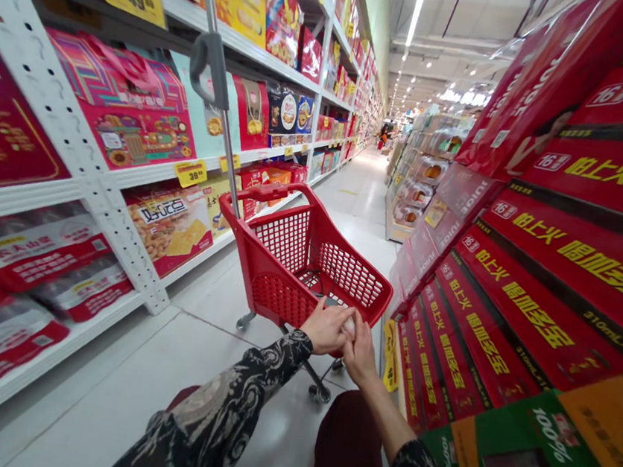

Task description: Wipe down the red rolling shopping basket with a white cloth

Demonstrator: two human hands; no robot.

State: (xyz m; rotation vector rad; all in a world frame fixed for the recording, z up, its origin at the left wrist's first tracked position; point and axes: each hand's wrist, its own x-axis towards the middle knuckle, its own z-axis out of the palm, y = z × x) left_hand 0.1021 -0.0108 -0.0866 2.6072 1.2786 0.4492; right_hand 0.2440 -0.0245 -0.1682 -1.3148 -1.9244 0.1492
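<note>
In front of my knees stands a small red plastic shopping cart (276, 289) on wheels, with a tall thin metal pole (231, 149) rising from its handle end. My left hand (328, 327) and my right hand (360, 350) meet above the cart's near rim. Both hands' fingers are closed around each other; a small pale bit shows between them, but I cannot make out what it is. A dark cord-like thing (310, 274) lies in the basket, partly hidden by its wall.
White shelves (156, 163) with boxed snacks and yellow price tags line the left side. Stacked red drink cartons (525, 280) rise close on the right, with a green box (541, 439) at the front. The tiled aisle (355, 171) runs ahead, past wrapped goods (422, 175) towards a distant person.
</note>
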